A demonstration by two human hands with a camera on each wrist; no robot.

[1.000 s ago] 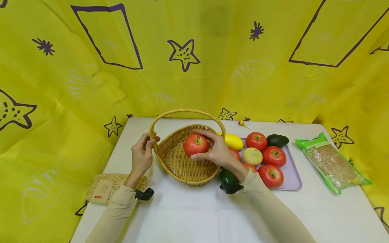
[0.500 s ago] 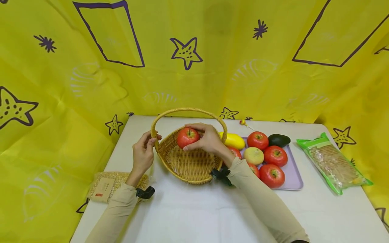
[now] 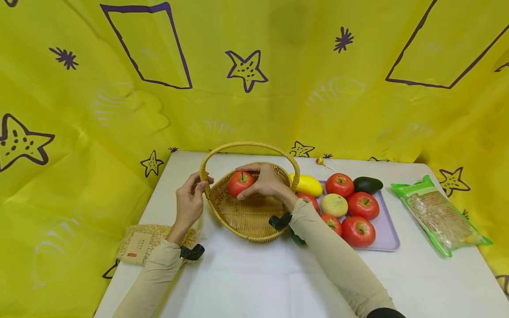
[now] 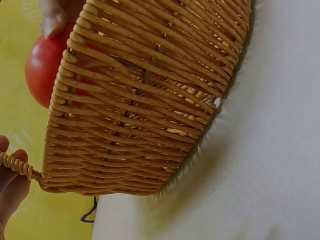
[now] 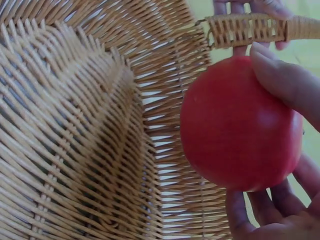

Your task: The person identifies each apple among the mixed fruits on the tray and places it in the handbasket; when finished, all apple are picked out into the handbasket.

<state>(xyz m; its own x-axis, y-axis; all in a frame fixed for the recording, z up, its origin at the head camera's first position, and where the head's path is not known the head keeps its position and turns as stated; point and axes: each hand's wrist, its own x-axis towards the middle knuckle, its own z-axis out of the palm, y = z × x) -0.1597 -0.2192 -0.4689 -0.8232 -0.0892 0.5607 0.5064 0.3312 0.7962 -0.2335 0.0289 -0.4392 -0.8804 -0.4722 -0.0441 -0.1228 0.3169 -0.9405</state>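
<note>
A red apple [image 3: 240, 183] is gripped between the thumb and fingers of my right hand [image 3: 267, 181], at the left part of a wicker basket [image 3: 254, 227]. In the right wrist view the apple [image 5: 240, 125] covers part of the basket's inner wall [image 5: 165, 105]. My left hand [image 3: 190, 201] pinches the left foot of the basket's arched handle [image 3: 203, 170]. The left wrist view has the apple [image 4: 42, 70] showing above the rim, partly hidden behind the woven side [image 4: 130, 110]. The basket bottom in view is bare weave.
Right of the basket, a lilac tray [image 3: 387, 229] bears several red apples [image 3: 358, 232], a pale yellow round fruit [image 3: 334, 206] and an avocado [image 3: 367, 185]. Around it are a yellow fruit [image 3: 309, 185], a lollipop [image 3: 320, 161] and a green bag [image 3: 441, 216]. A grain bag [image 3: 137, 243] lies left.
My right hand has carried the apple leftward, from over the basket's middle to its left part, and a little lower. The left hand keeps its hold on the handle.
</note>
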